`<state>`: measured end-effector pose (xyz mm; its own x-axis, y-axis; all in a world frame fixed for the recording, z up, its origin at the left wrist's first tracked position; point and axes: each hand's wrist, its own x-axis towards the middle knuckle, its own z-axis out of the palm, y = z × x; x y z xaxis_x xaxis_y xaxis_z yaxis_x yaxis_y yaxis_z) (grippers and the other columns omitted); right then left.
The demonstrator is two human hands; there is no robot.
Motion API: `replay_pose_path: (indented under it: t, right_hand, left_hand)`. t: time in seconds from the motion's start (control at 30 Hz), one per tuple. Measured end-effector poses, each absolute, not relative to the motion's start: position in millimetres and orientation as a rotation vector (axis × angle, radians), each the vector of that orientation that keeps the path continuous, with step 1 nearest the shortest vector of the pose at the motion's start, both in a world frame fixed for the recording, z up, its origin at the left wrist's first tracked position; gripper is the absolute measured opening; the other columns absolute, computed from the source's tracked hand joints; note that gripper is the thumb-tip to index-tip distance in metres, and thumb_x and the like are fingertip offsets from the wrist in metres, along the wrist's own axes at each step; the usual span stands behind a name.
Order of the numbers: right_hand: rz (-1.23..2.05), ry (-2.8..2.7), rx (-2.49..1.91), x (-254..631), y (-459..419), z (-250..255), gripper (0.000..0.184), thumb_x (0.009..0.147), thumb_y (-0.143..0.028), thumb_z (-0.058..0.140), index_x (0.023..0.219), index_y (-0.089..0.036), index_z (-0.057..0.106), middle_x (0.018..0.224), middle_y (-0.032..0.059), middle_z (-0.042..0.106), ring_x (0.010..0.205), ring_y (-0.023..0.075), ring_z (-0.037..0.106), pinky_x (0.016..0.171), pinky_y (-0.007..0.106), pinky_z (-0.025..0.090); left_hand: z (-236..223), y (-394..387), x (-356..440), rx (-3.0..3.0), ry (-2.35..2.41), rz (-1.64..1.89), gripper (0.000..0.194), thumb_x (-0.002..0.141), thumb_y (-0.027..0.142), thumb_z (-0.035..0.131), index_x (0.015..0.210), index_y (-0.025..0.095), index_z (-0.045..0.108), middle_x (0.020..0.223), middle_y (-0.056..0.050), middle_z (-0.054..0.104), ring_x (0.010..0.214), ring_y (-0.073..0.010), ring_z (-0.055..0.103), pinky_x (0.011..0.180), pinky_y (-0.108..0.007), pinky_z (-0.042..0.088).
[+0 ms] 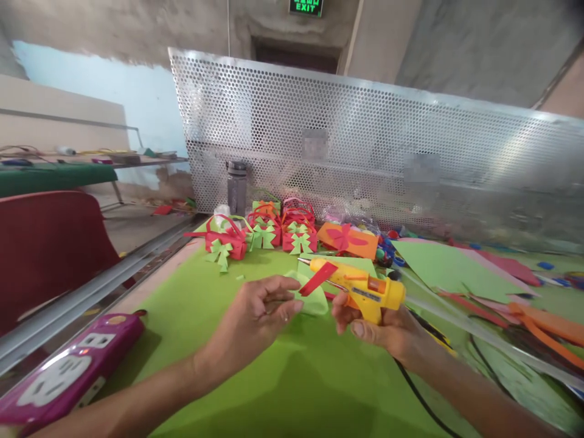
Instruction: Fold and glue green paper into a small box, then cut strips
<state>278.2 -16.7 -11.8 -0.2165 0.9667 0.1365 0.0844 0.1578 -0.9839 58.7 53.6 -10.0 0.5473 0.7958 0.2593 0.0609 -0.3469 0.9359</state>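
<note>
Over the green-covered worktop point(182, 292), well in from its left edge, our left hand point(262, 310) pinched a short red paper strip point(319, 278) while our right hand point(387, 331) gripped a yellow plastic glue gun point(365, 287). A careless tilt of its pointed metal nozzle point(305, 261) could have burned our left hand.

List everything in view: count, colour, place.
glue gun: one, yellow, in right hand
small strip: one, red, in left hand
tabletop: one, green, under hands
small bags: several, mostly red, far side
decorated piece: one, orange, right of bags
bottle: one, grey, behind bags
large sheet: one, pale green, right
scraps: uncounted, mixed, right
power strip: one, purple, near left
chair: one, red, left edge
perforated panel: one, silver, back
exit sign: one, green letters, top
left hand: one, bare, centre
right hand: one, bare, centre right
</note>
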Motion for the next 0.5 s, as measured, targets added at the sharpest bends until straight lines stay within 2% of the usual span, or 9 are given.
replay_pose_path:
  t: [0.07, 0.13, 0.23, 0.3, 0.33, 0.4, 0.5]
  right_hand:
    - [1.208, -1.509, -1.054, 276.8, -16.0, -12.5, 0.021, 0.075, -0.036, 0.064, 0.094, -0.029, 0.060, 0.090, 0.0021, 0.059, 0.079, 0.0184, 0.057, 0.076, 0.035, 0.046]
    - [1.209, -1.513, -1.041, 275.9, -15.4, -13.3, 0.021, 0.075, -0.036, 0.064, 0.094, -0.029, 0.060, 0.091, 0.0017, 0.059, 0.079, 0.0180, 0.057, 0.076, 0.035, 0.046]
    - [1.210, -1.521, -1.030, 274.6, -14.7, -15.4, 0.020, 0.076, -0.035, 0.064, 0.094, -0.028, 0.061, 0.091, 0.0017, 0.058, 0.078, 0.0176, 0.057, 0.076, 0.034, 0.046]
    - [1.201, -1.517, -1.024, 274.2, -14.1, -16.7, 0.020, 0.076, -0.035, 0.064, 0.094, -0.028, 0.061, 0.090, 0.0014, 0.058, 0.077, 0.0171, 0.057, 0.074, 0.033, 0.046]
    - [1.192, -1.513, -1.023, 274.2, -13.6, -17.1, 0.021, 0.076, -0.035, 0.063, 0.095, -0.028, 0.061, 0.090, 0.0011, 0.058, 0.076, 0.0168, 0.057, 0.074, 0.033, 0.046]
    - [1.157, -1.497, -1.024, 275.2, -12.2, -17.3, 0.021, 0.076, -0.036, 0.063, 0.096, -0.029, 0.060, 0.091, 0.0001, 0.058, 0.076, 0.0161, 0.058, 0.073, 0.032, 0.046]
    - [1.082, -1.468, -1.038, 278.5, -8.9, -17.1, 0.018, 0.078, -0.035, 0.061, 0.095, -0.029, 0.058, 0.093, -0.0010, 0.057, 0.075, 0.0148, 0.058, 0.071, 0.030, 0.045]
  left_hand:
    - [-12.4, 55.0, 60.2, 1.739, 0.734, 0.933, 0.033, 0.076, 0.032, 0.061, 0.103, 0.015, 0.060, 0.092, -0.008, 0.069, 0.082, -0.0190, 0.065, 0.067, -0.026, 0.053]
    - [-15.4, 56.0, 61.8, 1.736, 0.736, 0.924, 0.032, 0.076, 0.032, 0.061, 0.103, 0.015, 0.060, 0.085, -0.006, 0.069, 0.071, -0.0165, 0.063, 0.059, -0.024, 0.050]
    - [-18.8, 55.6, 63.1, 1.767, 0.740, 0.880, 0.019, 0.079, 0.032, 0.058, 0.088, 0.016, 0.065, 0.061, 0.002, 0.061, 0.047, -0.0091, 0.048, 0.042, -0.019, 0.035]
    - [-18.7, 55.3, 62.5, 1.798, 0.745, 0.877, 0.017, 0.079, 0.031, 0.057, 0.076, 0.017, 0.065, 0.052, 0.004, 0.055, 0.041, -0.0065, 0.039, 0.039, -0.018, 0.027]
    - [-17.8, 55.8, 61.8, 1.799, 0.752, 0.880, 0.016, 0.079, 0.030, 0.058, 0.072, 0.016, 0.065, 0.051, 0.004, 0.054, 0.041, -0.0064, 0.040, 0.039, -0.018, 0.027]
    - [-14.7, 58.7, 60.3, 1.664, 0.802, 0.897, 0.014, 0.078, 0.028, 0.060, 0.071, 0.016, 0.062, 0.058, 0.002, 0.061, 0.048, -0.0090, 0.052, 0.043, -0.018, 0.035]
    - [-9.1, 67.0, 59.8, 1.122, 0.911, 0.955, 0.008, 0.082, 0.025, 0.054, 0.085, 0.018, 0.052, 0.083, -0.008, 0.071, 0.066, -0.0184, 0.067, 0.056, -0.026, 0.050]
